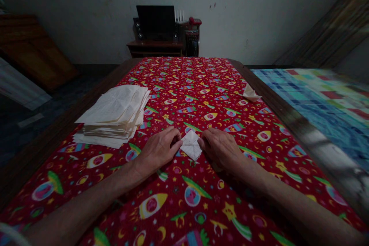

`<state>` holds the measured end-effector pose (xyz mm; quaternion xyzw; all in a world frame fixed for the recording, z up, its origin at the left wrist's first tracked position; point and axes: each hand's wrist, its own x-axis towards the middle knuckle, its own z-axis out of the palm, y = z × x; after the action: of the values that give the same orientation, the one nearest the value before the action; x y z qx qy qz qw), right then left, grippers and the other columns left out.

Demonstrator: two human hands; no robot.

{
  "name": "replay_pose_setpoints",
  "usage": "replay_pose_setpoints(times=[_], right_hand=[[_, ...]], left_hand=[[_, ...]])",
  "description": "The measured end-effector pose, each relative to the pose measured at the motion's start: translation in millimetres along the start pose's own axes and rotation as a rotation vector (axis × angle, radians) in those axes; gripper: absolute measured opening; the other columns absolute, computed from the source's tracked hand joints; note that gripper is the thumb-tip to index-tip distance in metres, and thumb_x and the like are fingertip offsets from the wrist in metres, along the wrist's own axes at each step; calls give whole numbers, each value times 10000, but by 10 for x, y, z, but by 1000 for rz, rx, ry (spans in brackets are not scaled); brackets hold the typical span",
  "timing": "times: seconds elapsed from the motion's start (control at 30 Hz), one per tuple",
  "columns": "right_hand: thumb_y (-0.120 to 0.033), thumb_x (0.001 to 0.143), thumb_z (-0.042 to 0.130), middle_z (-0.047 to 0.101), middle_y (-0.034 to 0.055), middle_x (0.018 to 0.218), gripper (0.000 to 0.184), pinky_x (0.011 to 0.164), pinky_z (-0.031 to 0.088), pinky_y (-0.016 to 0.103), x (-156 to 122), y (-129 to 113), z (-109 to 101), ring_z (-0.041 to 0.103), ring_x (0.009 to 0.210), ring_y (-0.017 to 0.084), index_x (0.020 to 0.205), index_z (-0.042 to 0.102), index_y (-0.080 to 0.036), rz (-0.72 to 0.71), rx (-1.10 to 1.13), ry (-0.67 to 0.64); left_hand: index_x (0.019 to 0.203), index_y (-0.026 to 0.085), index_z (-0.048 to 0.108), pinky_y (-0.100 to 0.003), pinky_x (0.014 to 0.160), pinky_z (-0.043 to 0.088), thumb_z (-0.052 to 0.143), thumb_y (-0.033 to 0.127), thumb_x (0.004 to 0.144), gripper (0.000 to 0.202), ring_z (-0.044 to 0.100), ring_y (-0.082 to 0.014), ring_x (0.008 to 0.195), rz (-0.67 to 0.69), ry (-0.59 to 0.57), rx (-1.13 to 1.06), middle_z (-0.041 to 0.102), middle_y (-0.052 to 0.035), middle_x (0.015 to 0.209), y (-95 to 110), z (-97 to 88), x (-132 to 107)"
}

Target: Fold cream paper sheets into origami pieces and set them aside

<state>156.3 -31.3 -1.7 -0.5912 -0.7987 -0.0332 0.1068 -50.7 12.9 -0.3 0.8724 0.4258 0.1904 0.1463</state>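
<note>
At the middle of the desk's near half, the left hand's fingers (176,139) lie bent with their tips pressed on the left corner of a small folded paper (190,145), and the right hand's fingers (203,143) touch its right edge. Neither set is closed around it. The paper lies flat on the red patterned cloth (201,200) between the left hand (158,149) and the right hand (221,149). The step in hand looks like flattening a crease; a further fold would call for matched edges and steady pressure. A stack of sheets (115,115) sits toward the left edge, and another folded piece (250,93) lies by the right edge, with a checked bed (317,100) beyond.
</note>
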Motion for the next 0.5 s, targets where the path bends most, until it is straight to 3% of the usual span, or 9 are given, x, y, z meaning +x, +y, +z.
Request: replay_pose_setpoints(times=[0.1, 0.3, 0.4, 0.5], right_hand=[[-270, 926, 410, 621, 55, 791, 238, 567, 260, 282, 44, -27, -52, 538, 669, 154, 820, 597, -167, 58, -20, -98], [-266, 918, 413, 635, 65, 818, 234, 574, 252, 285, 62, -27, -48, 549, 696, 164, 840, 610, -166, 70, -10, -124], [-254, 911, 418, 632, 60, 791, 226, 574, 248, 280, 53, -22, -44, 542, 684, 158, 832, 610, -163, 57, -1, -94], [-256, 906, 424, 625, 53, 756, 225, 568, 241, 276, 39, -2, -27, 526, 657, 150, 807, 602, -161, 37, 17, -53]], left_hand=[[922, 185, 574, -239, 615, 409, 593, 195, 834, 90, 531, -128, 677, 2, 17, -63, 567, 13, 789, -11, 3, 12], [1044, 200, 580, -250, 724, 470, 551, 169, 876, 174, 579, -136, 777, 67, 42, -71, 602, -6, 894, -35, 16, -3], [1224, 235, 513, -277, 783, 483, 473, 184, 927, 304, 577, -160, 909, 184, 56, 60, 579, -42, 1050, -11, 12, -38], [1232, 262, 528, -353, 861, 472, 460, 181, 933, 317, 519, -218, 1057, 357, 19, 273, 542, -56, 1215, 23, 1, -65]])
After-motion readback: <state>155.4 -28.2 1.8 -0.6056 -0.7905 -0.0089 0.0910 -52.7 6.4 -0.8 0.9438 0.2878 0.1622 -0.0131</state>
